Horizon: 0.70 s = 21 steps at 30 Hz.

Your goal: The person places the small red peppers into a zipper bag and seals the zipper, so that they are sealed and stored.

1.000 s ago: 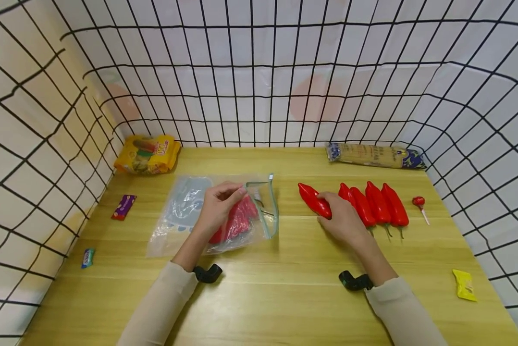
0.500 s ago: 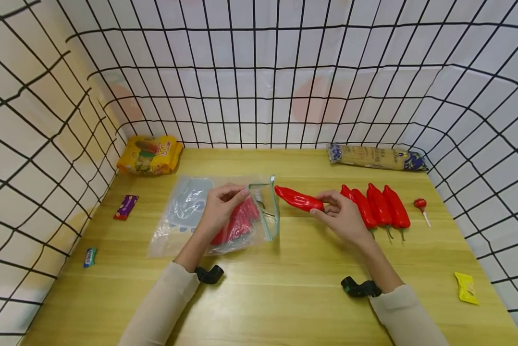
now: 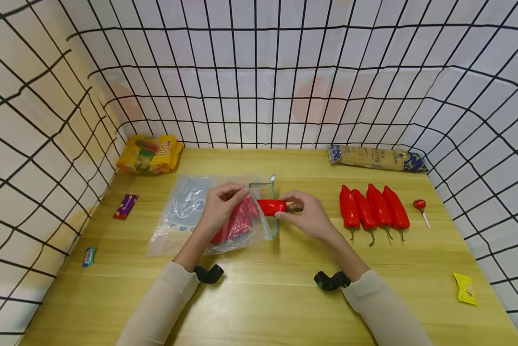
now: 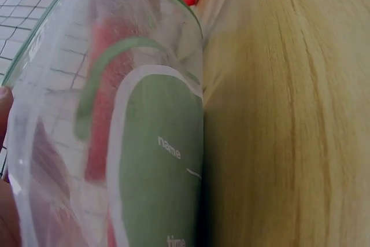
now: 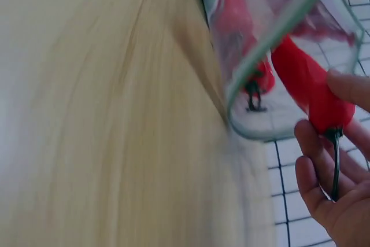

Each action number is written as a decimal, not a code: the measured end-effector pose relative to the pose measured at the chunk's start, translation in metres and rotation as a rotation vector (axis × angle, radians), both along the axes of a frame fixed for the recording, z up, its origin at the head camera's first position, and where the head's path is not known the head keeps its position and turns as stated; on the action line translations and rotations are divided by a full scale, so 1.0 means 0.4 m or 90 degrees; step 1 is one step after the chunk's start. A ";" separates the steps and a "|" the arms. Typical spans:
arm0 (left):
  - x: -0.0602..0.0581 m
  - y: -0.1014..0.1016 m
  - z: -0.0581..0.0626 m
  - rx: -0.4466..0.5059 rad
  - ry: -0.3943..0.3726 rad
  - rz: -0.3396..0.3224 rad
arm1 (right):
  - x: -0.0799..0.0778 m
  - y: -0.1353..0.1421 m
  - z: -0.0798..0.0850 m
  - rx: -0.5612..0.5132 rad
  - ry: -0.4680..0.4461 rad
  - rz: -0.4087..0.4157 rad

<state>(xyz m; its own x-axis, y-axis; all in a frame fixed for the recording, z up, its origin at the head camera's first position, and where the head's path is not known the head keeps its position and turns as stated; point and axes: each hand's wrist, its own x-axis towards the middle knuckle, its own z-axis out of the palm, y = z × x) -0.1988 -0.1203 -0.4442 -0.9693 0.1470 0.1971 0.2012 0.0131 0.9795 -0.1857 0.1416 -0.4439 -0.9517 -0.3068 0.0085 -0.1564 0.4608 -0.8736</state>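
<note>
A clear zip bag [image 3: 166,242] with a green rim lies on the table, with red peppers inside. My left hand [image 3: 217,206] pinches its upper edge near the mouth, which gapes toward the right. In my right hand [image 3: 308,217] is a red pepper [image 3: 271,207], gripped at its stem end between thumb and fingers. The right wrist view shows that pepper's [image 5: 306,82] front part past the green rim [image 5: 260,62], inside the bag. Printed words show on the bag's green label [image 4: 159,154] in the left wrist view. Several more red peppers [image 3: 373,206] lie in a row farther right.
A yellow snack pack [image 3: 151,154] stands back left, a noodle pack [image 3: 371,157] back right. A lollipop [image 3: 420,204] and yellow sweet [image 3: 464,288] lie right; a purple sweet [image 3: 125,206] and small blue-green sweet [image 3: 89,257] left. Black wire mesh [image 3: 254,86] walls three sides.
My right hand has lifted the red pepper from beside the row and carried it left, tip first, into the bag's mouth. The left hand has stayed on the bag.
</note>
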 end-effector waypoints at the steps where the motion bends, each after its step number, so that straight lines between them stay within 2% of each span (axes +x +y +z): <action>1: 0.000 0.000 0.001 -0.002 -0.001 0.002 | -0.003 -0.011 -0.003 -0.008 -0.007 0.004; 5: 0.002 0.000 0.004 -0.009 -0.003 0.007 | -0.014 -0.048 -0.011 -0.042 -0.023 0.012; 12: 0.002 0.015 -0.004 -0.010 -0.003 0.005 | -0.026 -0.083 -0.025 -0.043 0.015 -0.015; 16: 0.001 0.019 -0.013 -0.010 -0.021 0.011 | -0.025 -0.091 -0.026 -0.093 -0.014 -0.017; 21: -0.001 0.017 -0.020 -0.010 -0.037 0.016 | -0.018 -0.063 -0.027 -0.114 -0.045 -0.047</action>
